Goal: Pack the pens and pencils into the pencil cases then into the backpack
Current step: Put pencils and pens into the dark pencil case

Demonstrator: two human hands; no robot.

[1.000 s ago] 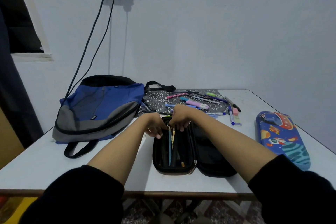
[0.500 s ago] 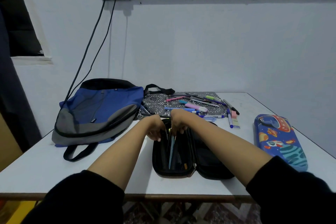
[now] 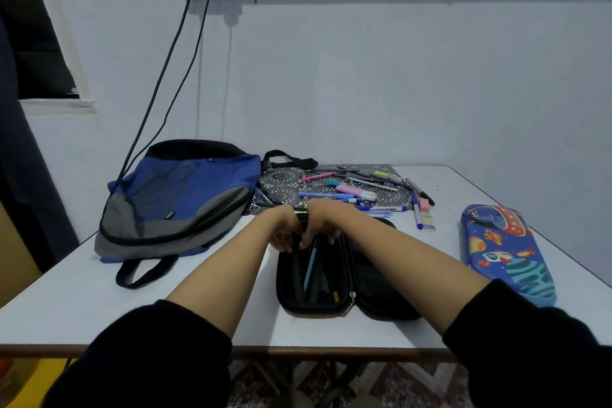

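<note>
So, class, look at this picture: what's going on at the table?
Someone is packing pens into an open black pencil case on the table. The left hand grips the case's far end; the right hand curls its fingers into it, though what they hold is hidden. A light blue pen already lies inside. More loose pens wait on the patterned mat behind. The backpack lies to the left, and a closed space-print case to the right.
</note>
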